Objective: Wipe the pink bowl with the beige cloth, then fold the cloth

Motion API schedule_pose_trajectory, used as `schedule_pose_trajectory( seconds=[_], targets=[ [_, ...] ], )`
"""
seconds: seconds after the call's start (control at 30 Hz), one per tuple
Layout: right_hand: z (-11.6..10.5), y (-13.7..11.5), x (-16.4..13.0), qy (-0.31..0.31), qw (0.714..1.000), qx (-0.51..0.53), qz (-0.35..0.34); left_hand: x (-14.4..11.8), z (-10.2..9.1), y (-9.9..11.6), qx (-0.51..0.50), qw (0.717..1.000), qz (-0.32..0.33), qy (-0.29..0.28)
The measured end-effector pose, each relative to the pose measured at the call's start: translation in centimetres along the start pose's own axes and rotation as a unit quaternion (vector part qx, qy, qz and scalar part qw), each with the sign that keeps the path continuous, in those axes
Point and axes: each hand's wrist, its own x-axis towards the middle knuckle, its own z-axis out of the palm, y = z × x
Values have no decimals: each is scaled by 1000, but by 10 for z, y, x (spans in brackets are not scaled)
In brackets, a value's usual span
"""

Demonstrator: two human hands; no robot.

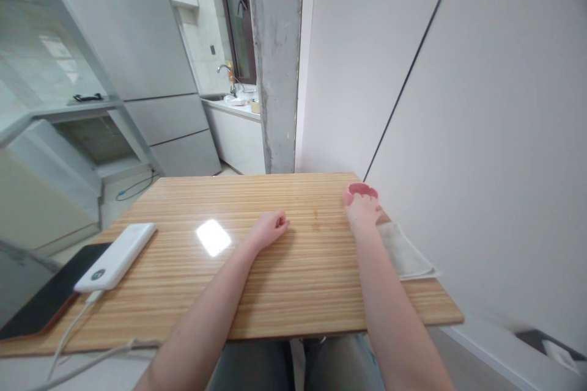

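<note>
Grasping was under way: our right hand [362,208] curled fingers round the pink cup [362,189]; left hand [270,226] lay loosely fisted. Lifting required firm closure.

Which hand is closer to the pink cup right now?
Right. The right hand is wrapped around the pink cup near the wall; the left hand rests loosely closed on the table, well to the cup's left.
</note>
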Motion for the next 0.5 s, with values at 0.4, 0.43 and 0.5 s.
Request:
schedule_pose_trajectory(
  seconds=[0.4, 0.43, 0.5],
  targets=[
    [-4, -25, -8, 2, 980, 124, -154, 0, 9, 1, 40, 999, 1, -1],
    [-6, -40, -14, 8, 969, 144, -201, -1, 11, 2, 43, 999, 2, -2],
    [-13, -77, -34, -5, 940, 183, -289, -2, 15, 3, 31, 999, -6, 5]
  ],
)
